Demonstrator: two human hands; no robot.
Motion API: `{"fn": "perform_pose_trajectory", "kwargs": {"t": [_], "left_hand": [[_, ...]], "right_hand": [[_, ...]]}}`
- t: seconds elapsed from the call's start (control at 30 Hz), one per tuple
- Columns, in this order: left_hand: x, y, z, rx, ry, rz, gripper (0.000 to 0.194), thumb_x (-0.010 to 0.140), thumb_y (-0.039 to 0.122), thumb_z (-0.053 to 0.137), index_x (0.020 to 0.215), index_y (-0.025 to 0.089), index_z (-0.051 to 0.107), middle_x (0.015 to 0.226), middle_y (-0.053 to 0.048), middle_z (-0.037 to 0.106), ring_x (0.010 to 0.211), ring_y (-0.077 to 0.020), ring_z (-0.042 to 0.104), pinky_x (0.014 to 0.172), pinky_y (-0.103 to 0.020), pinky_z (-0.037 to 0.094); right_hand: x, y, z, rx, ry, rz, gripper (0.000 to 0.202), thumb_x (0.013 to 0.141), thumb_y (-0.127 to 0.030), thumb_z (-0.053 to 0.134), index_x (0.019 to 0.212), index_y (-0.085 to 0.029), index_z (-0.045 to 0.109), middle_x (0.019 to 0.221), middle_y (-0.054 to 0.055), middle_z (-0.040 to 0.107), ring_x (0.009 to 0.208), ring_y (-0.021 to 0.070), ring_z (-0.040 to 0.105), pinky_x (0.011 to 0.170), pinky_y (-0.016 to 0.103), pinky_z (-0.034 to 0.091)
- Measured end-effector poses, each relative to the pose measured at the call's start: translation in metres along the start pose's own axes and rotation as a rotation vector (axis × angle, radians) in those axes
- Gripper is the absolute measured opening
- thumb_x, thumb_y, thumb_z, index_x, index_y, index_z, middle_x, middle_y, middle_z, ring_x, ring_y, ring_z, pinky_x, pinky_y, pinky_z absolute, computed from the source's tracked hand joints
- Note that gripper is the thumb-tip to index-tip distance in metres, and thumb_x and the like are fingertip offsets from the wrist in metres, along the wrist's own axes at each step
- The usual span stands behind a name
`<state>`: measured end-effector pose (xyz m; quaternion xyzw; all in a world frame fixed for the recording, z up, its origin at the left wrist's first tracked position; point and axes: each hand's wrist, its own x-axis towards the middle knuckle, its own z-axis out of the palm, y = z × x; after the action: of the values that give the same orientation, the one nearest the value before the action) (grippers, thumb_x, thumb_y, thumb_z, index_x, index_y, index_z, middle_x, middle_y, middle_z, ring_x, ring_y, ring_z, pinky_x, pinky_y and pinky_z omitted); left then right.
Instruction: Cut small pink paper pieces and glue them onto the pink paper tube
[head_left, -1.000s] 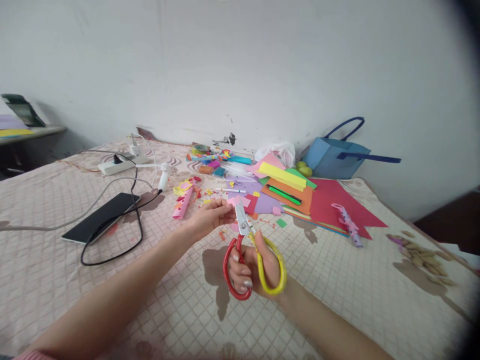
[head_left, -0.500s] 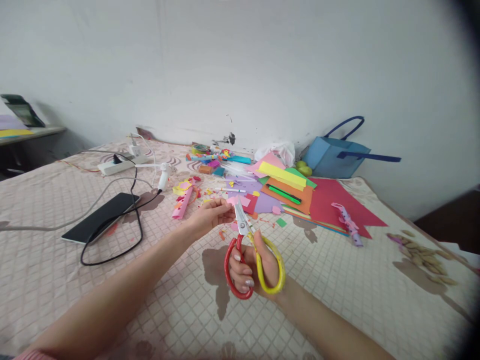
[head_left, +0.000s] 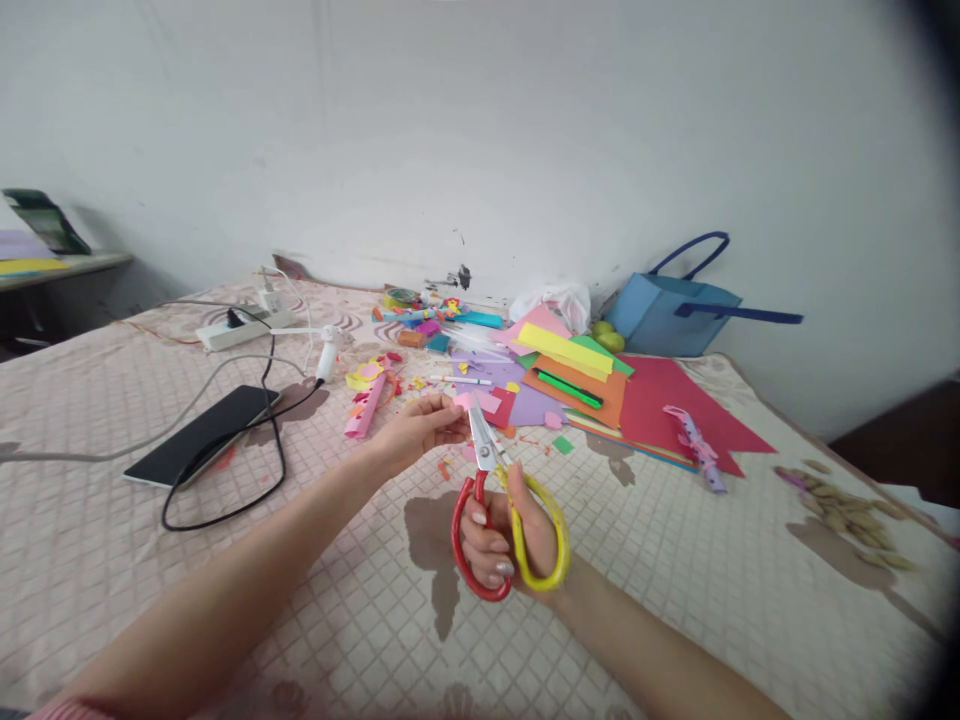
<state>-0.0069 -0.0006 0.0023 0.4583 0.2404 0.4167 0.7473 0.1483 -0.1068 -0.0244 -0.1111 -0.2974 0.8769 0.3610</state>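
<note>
My right hand [head_left: 499,535] is wrapped through the handles of a pair of scissors [head_left: 482,450], one loop red and the other yellow. The metal blades point away from me and their tips meet a small piece of pink paper [head_left: 463,401]. My left hand [head_left: 424,428] pinches that pink paper between thumb and fingers, just left of the blade tips. Behind the blades lie a purple sheet [head_left: 536,400] and a red paper piece [head_left: 502,405], with paper scraps scattered about.
To the left are a black tablet-like slab [head_left: 210,435], a glue gun [head_left: 328,355], cables and a power strip [head_left: 244,328]. A rolled pink paper [head_left: 365,410] lies nearer. On the right sit coloured sheets [head_left: 667,400], a green cutter [head_left: 568,388], peanuts [head_left: 844,515] and a blue bag [head_left: 667,310].
The scissors' red handle has shifted slightly right, toward the yellow one, and the handles are a little closer together. My left hand has hardly moved.
</note>
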Motion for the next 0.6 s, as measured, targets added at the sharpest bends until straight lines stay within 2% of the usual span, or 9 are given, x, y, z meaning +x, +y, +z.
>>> {"fn": "perform_pose_trajectory", "kwargs": {"t": [0.23,0.4,0.6], "left_hand": [[0.001,0.005,-0.002,0.042,0.018,-0.013,0.015,0.073,0.02,0.068,0.073,0.013,0.055,0.073,-0.005,0.066,0.067,-0.0125,0.064,0.067,-0.025,0.05],[0.0,0.009,-0.003,0.112,-0.026,-0.007,0.016,0.072,0.022,0.068,0.071,0.014,0.054,0.072,-0.004,0.067,0.067,-0.0117,0.064,0.069,-0.024,0.05],[-0.001,0.01,-0.006,0.252,-0.049,0.011,0.017,0.073,0.026,0.067,0.074,0.013,0.056,0.074,-0.006,0.067,0.068,-0.0119,0.063,0.068,-0.024,0.049]], "right_hand": [[0.0,0.004,-0.003,0.018,-0.003,-0.012,0.065,0.075,-0.077,0.024,0.069,-0.017,0.049,0.044,-0.008,0.035,0.03,0.0044,0.028,0.033,0.018,0.027],[-0.001,0.003,-0.001,-0.003,-0.004,0.001,0.069,0.076,-0.077,0.018,0.071,-0.016,0.05,0.047,-0.007,0.038,0.034,0.0054,0.033,0.036,0.019,0.03],[-0.002,-0.001,0.0,0.008,-0.036,0.007,0.069,0.076,-0.077,0.018,0.071,-0.016,0.05,0.047,-0.007,0.035,0.033,0.0057,0.03,0.036,0.019,0.03]]}}
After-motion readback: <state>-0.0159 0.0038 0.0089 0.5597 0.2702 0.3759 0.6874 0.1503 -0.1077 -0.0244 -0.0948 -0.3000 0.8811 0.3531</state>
